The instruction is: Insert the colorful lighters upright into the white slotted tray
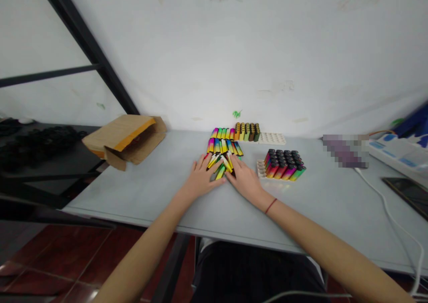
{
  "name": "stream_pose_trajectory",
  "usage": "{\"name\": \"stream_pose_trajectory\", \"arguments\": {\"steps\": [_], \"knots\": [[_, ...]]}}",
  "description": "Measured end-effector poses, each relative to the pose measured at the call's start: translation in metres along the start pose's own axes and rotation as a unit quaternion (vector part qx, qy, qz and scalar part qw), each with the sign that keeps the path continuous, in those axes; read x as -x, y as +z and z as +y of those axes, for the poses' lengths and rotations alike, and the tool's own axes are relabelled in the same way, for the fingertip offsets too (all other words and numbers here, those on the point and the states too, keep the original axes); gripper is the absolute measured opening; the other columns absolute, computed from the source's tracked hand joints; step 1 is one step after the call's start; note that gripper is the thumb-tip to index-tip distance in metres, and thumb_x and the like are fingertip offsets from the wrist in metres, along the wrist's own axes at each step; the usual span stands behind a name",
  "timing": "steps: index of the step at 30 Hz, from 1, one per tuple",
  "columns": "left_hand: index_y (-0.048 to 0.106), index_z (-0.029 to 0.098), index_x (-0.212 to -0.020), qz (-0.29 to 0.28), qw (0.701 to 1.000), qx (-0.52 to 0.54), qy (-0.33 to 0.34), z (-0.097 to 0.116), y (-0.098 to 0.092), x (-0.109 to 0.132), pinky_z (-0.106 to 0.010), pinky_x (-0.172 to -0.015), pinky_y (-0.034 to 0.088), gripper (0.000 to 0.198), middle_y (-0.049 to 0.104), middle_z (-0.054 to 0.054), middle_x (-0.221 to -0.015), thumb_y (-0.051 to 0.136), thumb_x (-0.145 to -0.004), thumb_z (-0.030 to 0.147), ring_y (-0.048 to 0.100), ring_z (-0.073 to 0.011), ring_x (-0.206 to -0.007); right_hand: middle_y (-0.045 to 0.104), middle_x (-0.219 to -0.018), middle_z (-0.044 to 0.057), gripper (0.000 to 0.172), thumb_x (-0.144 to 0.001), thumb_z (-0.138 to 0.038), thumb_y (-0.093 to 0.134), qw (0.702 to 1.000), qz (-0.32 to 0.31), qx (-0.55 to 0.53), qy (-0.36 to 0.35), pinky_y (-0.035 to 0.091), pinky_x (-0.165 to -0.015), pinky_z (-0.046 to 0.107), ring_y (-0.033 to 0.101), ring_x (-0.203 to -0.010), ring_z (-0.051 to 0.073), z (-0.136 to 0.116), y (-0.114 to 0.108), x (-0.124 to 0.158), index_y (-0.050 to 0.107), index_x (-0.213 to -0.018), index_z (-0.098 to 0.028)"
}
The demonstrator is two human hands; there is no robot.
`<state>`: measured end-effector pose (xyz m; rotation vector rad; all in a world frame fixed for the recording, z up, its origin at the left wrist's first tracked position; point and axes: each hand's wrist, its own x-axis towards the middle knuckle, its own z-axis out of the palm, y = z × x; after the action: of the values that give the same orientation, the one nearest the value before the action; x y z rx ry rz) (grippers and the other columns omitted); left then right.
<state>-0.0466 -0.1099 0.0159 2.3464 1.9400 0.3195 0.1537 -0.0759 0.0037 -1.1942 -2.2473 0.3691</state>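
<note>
A loose pile of small tubes in yellow, green and white (220, 172) lies on the grey table between my hands. My left hand (201, 178) rests flat at the pile's left side, fingers spread and touching some tubes. On the other side my right hand (245, 180) lies with its fingers stretched out over the pile's right edge. Neither hand grips a tube. Just beyond, two rows of similar colour-fading tubes (222, 145) lie side by side. My fingers hide part of the pile.
Behind the rows stand upright tubes with gold-coloured ends (247, 132), beside a white holed tray (272, 138). To the right, another tray holds black-topped colourful tubes (284, 165). An open brown paper bag (125, 136) lies left. A phone (408, 194) and white cable (384, 200) are far right.
</note>
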Motion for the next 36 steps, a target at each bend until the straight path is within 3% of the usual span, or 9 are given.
{"name": "stream_pose_trajectory", "arguments": {"steps": [4, 8, 12, 15, 18, 21, 27, 30, 36], "knots": [[0.051, 0.025, -0.160, 0.066, 0.997, 0.002, -0.036, 0.021, 0.015, -0.001, -0.066, -0.123, 0.034, 0.066, 0.041, -0.021, -0.169, 0.052, -0.102, 0.058, 0.030, -0.0441, -0.160, 0.055, -0.159, 0.024, 0.072, -0.093, -0.015, 0.055, 1.000, 0.005, -0.020, -0.014, 0.053, -0.113, 0.057, 0.059, -0.142, 0.037, -0.006, 0.002, 0.003, 0.037, -0.163, -0.012], [0.045, 0.016, -0.161, 0.038, 0.999, 0.019, 0.014, 0.015, 0.012, -0.008, -0.061, -0.126, 0.032, 0.074, 0.040, -0.024, -0.169, 0.049, -0.102, 0.061, 0.030, -0.0421, -0.161, 0.056, -0.158, 0.025, 0.064, -0.093, -0.010, 0.049, 0.999, -0.001, -0.030, -0.039, 0.044, -0.122, 0.058, 0.053, -0.148, 0.034, -0.001, 0.004, 0.002, 0.045, -0.157, -0.008], [0.046, 0.022, -0.162, -0.017, 0.997, 0.008, 0.075, 0.000, -0.003, -0.016, -0.053, -0.125, 0.038, 0.078, 0.041, -0.020, -0.169, 0.062, -0.097, 0.062, 0.041, -0.0385, -0.156, 0.060, -0.155, 0.020, 0.056, -0.096, -0.012, 0.048, 0.998, -0.003, -0.038, -0.048, 0.042, -0.125, 0.055, 0.055, -0.147, 0.030, 0.007, 0.003, -0.005, 0.052, -0.152, -0.013], [0.053, 0.027, -0.156, 0.017, 0.997, -0.024, 0.073, -0.003, -0.008, -0.021, -0.053, -0.123, 0.042, 0.069, 0.048, -0.017, -0.166, 0.066, -0.096, 0.057, 0.048, -0.0362, -0.151, 0.059, -0.156, 0.020, 0.056, -0.098, -0.018, 0.052, 0.997, -0.010, -0.042, -0.061, 0.040, -0.125, 0.058, 0.053, -0.149, 0.033, 0.014, 0.002, -0.007, 0.052, -0.153, -0.012], [0.052, 0.027, -0.157, 0.046, 0.996, -0.039, 0.067, 0.000, -0.005, -0.025, -0.064, -0.122, 0.040, 0.067, 0.048, -0.017, -0.166, 0.061, -0.098, 0.058, 0.039, -0.0382, -0.157, 0.054, -0.159, 0.024, 0.063, -0.095, -0.022, 0.058, 0.997, 0.004, -0.037, -0.061, 0.033, -0.126, 0.067, 0.041, -0.156, 0.039, 0.023, 0.004, -0.004, 0.047, -0.156, -0.010], [0.044, 0.033, -0.163, 0.030, 0.997, -0.027, 0.071, 0.000, 0.000, -0.029, -0.073, -0.118, 0.038, 0.069, 0.038, -0.014, -0.172, 0.057, -0.100, 0.060, 0.030, -0.0410, -0.161, 0.051, -0.161, 0.026, 0.063, -0.095, -0.023, 0.057, 0.998, 0.016, -0.041, -0.051, 0.031, -0.126, 0.070, 0.033, -0.159, 0.042, 0.031, 0.010, -0.001, 0.047, -0.156, -0.009], [0.054, 0.029, -0.157, 0.040, 0.991, 0.048, 0.116, -0.006, 0.010, -0.035, -0.064, -0.127, 0.032, 0.067, 0.043, -0.014, -0.169, 0.065, -0.097, 0.056, 0.035, -0.0387, -0.159, 0.049, -0.163, 0.023, 0.071, -0.090, -0.011, 0.052, 0.988, -0.014, -0.113, -0.104, 0.035, -0.128, 0.061, 0.041, -0.157, 0.035, 0.041, 0.014, -0.012, 0.040, -0.159, -0.011], [0.057, 0.026, -0.155, 0.058, 0.989, 0.071, 0.114, -0.011, 0.015, -0.036, -0.065, -0.127, 0.031, 0.071, 0.044, -0.017, -0.168, 0.070, -0.093, 0.058, 0.036, -0.0411, -0.158, 0.049, -0.163, 0.023, 0.075, -0.087, -0.015, 0.058, 0.983, -0.023, -0.148, -0.108, 0.040, -0.124, 0.059, 0.046, -0.153, 0.035, 0.044, 0.007, -0.016, 0.038, -0.160, -0.013], [0.061, 0.023, -0.150, 0.092, 0.983, 0.107, 0.118, -0.021, 0.021, -0.039, -0.062, -0.130, 0.026, 0.076, 0.036, -0.019, -0.170, 0.074, -0.087, 0.062, 0.025, -0.0438, -0.162, 0.042, -0.165, 0.029, 0.074, -0.087, -0.027, 0.065, 0.991, 0.014, -0.119, -0.053, 0.031, -0.128, 0.061, 0.034, -0.159, 0.040, 0.037, 0.004, -0.007, 0.042, -0.154, -0.006]]}}
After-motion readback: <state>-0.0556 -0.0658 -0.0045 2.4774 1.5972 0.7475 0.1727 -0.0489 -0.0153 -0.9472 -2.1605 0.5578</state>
